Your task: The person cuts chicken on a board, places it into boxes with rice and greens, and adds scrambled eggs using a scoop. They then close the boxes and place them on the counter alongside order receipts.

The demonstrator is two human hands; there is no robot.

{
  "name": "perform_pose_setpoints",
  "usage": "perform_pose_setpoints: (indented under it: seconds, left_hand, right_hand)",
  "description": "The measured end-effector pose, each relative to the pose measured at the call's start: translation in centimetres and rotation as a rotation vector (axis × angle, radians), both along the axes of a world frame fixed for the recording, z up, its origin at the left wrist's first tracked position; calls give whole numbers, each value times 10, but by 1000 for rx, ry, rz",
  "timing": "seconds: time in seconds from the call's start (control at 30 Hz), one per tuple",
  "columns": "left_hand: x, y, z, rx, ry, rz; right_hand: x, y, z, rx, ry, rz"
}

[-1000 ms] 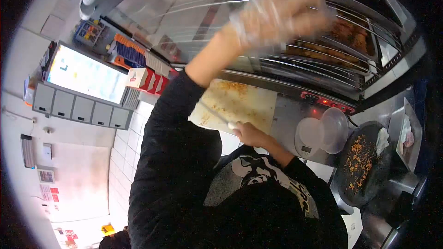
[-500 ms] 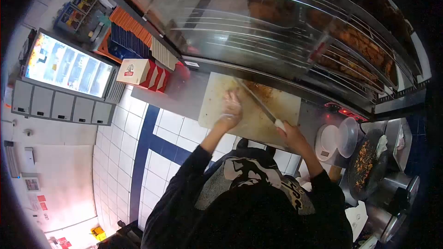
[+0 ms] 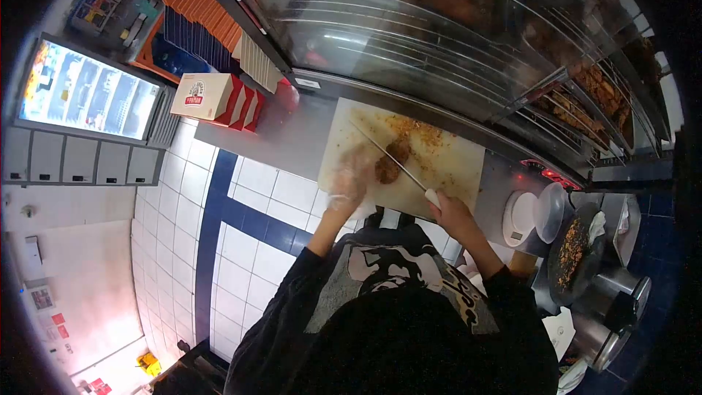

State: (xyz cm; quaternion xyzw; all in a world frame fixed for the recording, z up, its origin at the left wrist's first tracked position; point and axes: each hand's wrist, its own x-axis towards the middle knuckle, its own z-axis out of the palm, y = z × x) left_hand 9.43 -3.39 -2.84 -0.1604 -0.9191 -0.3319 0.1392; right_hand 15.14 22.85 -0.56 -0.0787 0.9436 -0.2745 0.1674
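A white cutting board (image 3: 457, 172) strewn with orange crumbs lies on the steel counter. A brown fried piece of meat (image 3: 388, 165) sits on it. My left hand (image 3: 351, 175), in a clear plastic glove and blurred, has its fingers on the left edge of the piece. My right hand (image 3: 450, 213) grips the white handle of a long knife (image 3: 431, 195). Its blade runs up and to the left across the board, over the meat.
A glass heated display case (image 3: 439, 51) with racks of fried food (image 3: 596, 88) stands behind the board. To the right are a small scale (image 3: 521, 216), a clear lid (image 3: 550, 212), a dark crumb-filled tray (image 3: 574, 252) and a metal pot (image 3: 614, 307). Red-and-white boxes (image 3: 212, 95) lie at left.
My left hand came down from the display case to the board, and a fried piece now lies there under its fingers. The knife has stayed over the board.
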Motion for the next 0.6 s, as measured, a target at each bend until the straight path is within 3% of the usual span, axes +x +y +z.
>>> perform_pose_setpoints:
  seconds: [0.03,0.07,0.17,0.23,0.33,0.47,0.5,0.53,0.6]
  left_hand:
    - [-9,0,8,10,-2,150]
    - [-19,2,15,12,-5,154]
    - [-57,14,37,-63,130,-7]
    - [-87,39,46,-305,-172,-20]
    - [-112,36,-26,-256,-145,-4]
    - [-114,21,-12,-325,-201,-39]
    - [-120,16,-11,-221,-115,-53]
    - [-124,13,-12,-115,-29,-67]
    - [-127,9,3,-136,-100,-64]
  right_hand:
    - [-4,3,5,28,-13,20]
    - [-7,4,9,52,-30,37]
    - [-20,7,24,-19,133,142]
    - [-28,10,22,80,60,164]
    - [-38,9,-5,192,-32,169]
    - [-43,0,-32,112,-61,185]
    - [-46,0,-32,112,-58,184]
    - [-51,-1,-24,88,-41,204]
    - [-56,-6,1,66,-21,225]
